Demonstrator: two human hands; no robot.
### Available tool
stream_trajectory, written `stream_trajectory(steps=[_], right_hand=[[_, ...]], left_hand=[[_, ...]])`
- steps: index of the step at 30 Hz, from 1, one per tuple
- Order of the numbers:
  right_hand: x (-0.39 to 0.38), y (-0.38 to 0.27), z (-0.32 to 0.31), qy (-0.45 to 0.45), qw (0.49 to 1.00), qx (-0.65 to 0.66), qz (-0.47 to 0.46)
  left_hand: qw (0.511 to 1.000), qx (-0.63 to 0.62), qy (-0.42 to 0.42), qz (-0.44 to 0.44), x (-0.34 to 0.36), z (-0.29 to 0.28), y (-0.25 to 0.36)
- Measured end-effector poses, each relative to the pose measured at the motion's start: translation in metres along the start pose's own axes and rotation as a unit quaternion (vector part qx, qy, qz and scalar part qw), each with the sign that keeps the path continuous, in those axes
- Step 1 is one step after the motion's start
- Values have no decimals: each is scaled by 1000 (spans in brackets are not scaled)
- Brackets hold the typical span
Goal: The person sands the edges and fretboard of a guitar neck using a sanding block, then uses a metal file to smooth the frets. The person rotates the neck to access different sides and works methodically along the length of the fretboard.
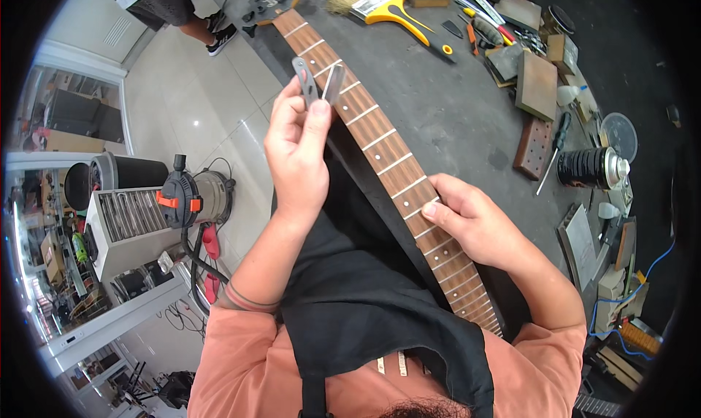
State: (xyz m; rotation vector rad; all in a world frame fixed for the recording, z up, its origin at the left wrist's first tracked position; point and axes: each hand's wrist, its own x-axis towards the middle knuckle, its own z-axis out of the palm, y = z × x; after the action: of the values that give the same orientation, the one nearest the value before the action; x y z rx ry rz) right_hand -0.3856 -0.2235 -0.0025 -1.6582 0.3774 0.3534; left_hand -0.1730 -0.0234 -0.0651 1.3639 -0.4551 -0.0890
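A guitar neck (377,137) with a brown striped fretboard, pale frets and round dot inlays runs diagonally from the upper left to my body at the lower right. My right hand (473,222) grips it at the lower middle, thumb on the fretboard and fingers over the far edge. Between thumb and fingers, my left hand (301,151) pinches a feeler gauge (304,81), its grey slotted case and shiny leaves spread into a V. The gauge is raised by the upper frets; whether it touches them I cannot tell.
On the dark bench (467,126) lie a yellow-handled brush (398,15), wooden blocks (537,84), a screwdriver (558,137) and a black spray can (590,168). Tuning parts (266,5) sit beyond the headstock end. A vacuum cleaner (197,195) stands on the floor at left; another person's leg (197,31) shows beyond.
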Motion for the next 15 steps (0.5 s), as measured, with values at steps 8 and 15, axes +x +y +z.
stream_trajectory(steps=[8, 15], right_hand=[[21, -6, -6, -21, 1000, 3, 2], [51, -19, -13, -25, 999, -2, 24]], left_hand=[[998, -46, 28, -20, 32, 2, 11], [998, -57, 16, -21, 64, -6, 2]])
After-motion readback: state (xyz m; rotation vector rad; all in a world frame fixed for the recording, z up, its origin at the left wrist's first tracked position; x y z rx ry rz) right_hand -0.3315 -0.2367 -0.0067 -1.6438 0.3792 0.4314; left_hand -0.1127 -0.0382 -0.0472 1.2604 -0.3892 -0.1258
